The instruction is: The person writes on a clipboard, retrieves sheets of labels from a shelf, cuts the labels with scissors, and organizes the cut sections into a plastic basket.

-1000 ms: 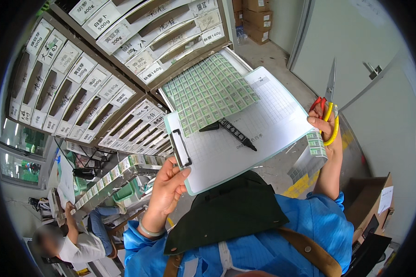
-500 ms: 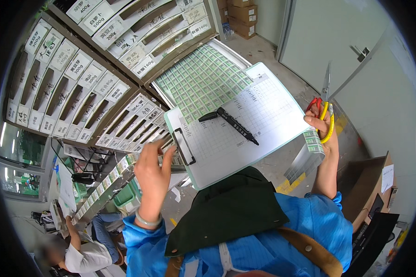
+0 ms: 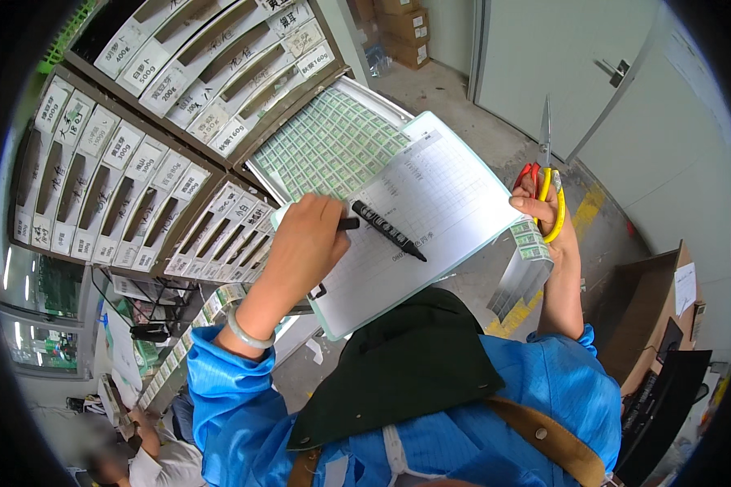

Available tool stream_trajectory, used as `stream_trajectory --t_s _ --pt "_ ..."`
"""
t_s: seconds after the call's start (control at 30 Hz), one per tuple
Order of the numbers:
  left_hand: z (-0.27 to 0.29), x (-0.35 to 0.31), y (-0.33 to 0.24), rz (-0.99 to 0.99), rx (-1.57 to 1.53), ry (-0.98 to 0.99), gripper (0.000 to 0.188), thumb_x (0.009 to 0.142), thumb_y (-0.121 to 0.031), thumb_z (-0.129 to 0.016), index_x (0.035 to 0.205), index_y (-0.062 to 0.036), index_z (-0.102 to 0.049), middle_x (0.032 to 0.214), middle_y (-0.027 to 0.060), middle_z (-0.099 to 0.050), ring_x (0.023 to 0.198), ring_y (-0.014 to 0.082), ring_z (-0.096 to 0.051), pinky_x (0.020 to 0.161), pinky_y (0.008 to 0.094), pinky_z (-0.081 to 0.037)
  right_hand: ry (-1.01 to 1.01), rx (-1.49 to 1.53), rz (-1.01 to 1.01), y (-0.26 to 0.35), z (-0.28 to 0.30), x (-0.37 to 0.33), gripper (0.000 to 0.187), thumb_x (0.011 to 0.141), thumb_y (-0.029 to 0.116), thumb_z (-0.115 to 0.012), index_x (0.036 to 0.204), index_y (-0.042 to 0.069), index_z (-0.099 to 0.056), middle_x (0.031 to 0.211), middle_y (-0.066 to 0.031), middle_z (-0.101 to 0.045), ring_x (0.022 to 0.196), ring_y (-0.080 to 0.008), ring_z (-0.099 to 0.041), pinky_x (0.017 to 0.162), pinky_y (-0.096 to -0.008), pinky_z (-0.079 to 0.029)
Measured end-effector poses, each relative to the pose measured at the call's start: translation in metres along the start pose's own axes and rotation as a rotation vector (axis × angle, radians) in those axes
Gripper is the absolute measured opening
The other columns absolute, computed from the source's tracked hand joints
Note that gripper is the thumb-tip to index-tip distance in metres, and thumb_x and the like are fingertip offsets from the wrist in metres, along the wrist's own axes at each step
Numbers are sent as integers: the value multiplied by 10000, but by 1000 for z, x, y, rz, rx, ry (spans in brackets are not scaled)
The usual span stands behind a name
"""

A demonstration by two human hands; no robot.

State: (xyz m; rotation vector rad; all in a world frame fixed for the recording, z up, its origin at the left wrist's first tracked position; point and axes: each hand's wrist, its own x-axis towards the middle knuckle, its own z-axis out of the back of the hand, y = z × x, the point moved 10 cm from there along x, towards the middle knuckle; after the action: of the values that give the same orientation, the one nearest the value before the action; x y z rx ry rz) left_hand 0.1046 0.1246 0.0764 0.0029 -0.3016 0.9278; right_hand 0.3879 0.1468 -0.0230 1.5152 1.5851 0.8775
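Note:
My left hand [image 3: 307,243] is over the left part of a clipboard [image 3: 326,325], its fingers closed around a short black marker cap [image 3: 348,223] that sticks out on the right. Beside it, an uncapped black marker [image 3: 390,231] lies slantwise on the gridded paper sheet [image 3: 447,174]. At the clipboard's right edge is my right hand [image 3: 544,209], gripping the board by its corner. Scissors [image 3: 547,146] with one red and one yellow handle loop are held there too, blades upward. Below that hand hangs a strip of green-and-white labels [image 3: 528,252].
A sheet of small green labels [image 3: 329,142] covers a pulled-out drawer beyond the clipboard. Labelled drawer racks [image 3: 105,170] stand left. A cardboard box [image 3: 650,316] is at right, a door [image 3: 560,65] far right. Another person [image 3: 166,458] is at lower left.
My left hand has come from beside the clip onto the board and closed on the marker cap, which was lying by the marker. My right hand still holds the scissors and board.

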Motion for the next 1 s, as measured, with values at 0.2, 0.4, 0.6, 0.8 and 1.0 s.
stream_trajectory --t_s 0.2,0.4,0.6,0.8,1.0 --pt "-2 -4 -18 130 -140 160 327 728 -39 -580 1041 -32 -484 769 152 -587 697 349 -562 654 422 -448 28 -13 -9 0 3 2 310 652 -17 -715 740 97 -440 684 -16 -503 617 -87 -485 546 -216 -360" --pt "-17 4 -45 -145 -11 208 349 679 -33 -588 1027 -41 -558 786 98 -544 771 270 -519 708 359 -436 37 -24 -8 2 3 0 312 649 -8 -723 745 100 -446 694 -15 -515 624 -86 -490 558 -211 -364" --pt "-14 7 -57 -266 -35 198 303 660 -62 -640 956 -41 -576 795 80 -523 789 255 -496 707 345 -432 51 7 -31 0 5 -3 328 638 -9 -726 757 99 -440 704 -10 -502 647 -87 -487 576 -211 -358" --pt "5 25 -38 -205 -3 85 214 660 -111 -679 834 -38 -577 738 98 -521 738 263 -508 670 363 -436 37 31 -18 0 9 -4 353 618 -32 -711 777 100 -425 685 -5 -475 629 -85 -474 552 -211 -342" --pt "-8 44 -1 -194 120 59 196 651 -126 -679 796 -27 -592 707 108 -548 728 280 -517 671 368 -441 13 78 -39 2 10 -12 359 616 -42 -702 784 102 -419 685 -10 -478 617 -90 -475 553 -212 -349"
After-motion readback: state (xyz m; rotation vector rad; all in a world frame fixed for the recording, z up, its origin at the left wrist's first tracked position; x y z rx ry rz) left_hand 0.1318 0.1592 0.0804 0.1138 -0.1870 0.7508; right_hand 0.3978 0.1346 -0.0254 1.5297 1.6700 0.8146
